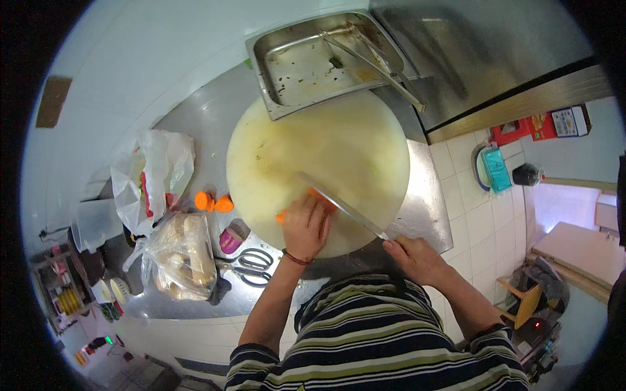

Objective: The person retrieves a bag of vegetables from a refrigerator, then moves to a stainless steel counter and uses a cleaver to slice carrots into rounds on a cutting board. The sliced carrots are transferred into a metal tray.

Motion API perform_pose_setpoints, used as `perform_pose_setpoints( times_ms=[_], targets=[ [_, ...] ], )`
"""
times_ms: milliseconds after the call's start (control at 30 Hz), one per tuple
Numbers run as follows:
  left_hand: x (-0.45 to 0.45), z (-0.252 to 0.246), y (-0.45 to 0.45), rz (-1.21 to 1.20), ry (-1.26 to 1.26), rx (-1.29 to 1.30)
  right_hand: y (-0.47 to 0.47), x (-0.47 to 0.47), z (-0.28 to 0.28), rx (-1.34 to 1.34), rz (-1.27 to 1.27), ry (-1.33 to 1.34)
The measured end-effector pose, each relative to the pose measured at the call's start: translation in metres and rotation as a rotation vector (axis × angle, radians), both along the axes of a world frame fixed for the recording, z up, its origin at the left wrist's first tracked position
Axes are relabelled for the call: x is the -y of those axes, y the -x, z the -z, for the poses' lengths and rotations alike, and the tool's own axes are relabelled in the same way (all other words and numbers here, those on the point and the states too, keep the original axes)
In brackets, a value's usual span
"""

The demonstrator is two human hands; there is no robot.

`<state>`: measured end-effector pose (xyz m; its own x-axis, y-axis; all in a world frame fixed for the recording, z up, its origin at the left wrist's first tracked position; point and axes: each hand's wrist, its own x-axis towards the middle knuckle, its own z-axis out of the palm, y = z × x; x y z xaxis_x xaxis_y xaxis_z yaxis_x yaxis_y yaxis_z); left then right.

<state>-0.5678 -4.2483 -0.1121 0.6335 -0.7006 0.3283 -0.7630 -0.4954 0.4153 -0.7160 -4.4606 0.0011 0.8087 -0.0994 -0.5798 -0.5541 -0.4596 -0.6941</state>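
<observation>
On the round pale cutting board (342,141), my left hand (305,227) presses orange carrot pieces (280,218) against the surface, its fingers curled over them. My right hand (415,259) grips the handle of a kitchen knife (345,207). The blade runs slantwise past my left fingertips, against the carrot. Much of the carrot is hidden beneath my left hand. Left of the board, cut carrot chunks (203,200) lie on the steel counter (195,117). A short purple piece (230,240), perhaps a vegetable, sits just below them.
A steel tray (303,73) with metal tongs (376,63) overlaps the board's far edge. To the left are black-handled scissors (252,266), a clear plastic bag (183,259) of pale food, and a white plastic bag (168,166). The counter's right edge drops to a tiled floor (462,195).
</observation>
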Motion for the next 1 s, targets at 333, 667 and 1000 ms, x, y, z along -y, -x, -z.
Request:
perform_pose_setpoints(
  times_ms=[333, 667, 1000],
  targets=[
    [-0.008, 0.024, 0.002, 0.022, -0.030, 0.015, -0.015, -0.005, -0.013, -0.026, -0.152, 0.062],
    [-0.001, 0.012, -0.002, -0.004, 0.000, -0.001, -0.022, -0.001, -0.024, -0.024, -0.116, 0.038],
    [0.000, 0.007, -0.006, 0.006, 0.012, -0.081, -0.037, 0.010, -0.034, -0.169, -0.173, 0.007]
  ],
)
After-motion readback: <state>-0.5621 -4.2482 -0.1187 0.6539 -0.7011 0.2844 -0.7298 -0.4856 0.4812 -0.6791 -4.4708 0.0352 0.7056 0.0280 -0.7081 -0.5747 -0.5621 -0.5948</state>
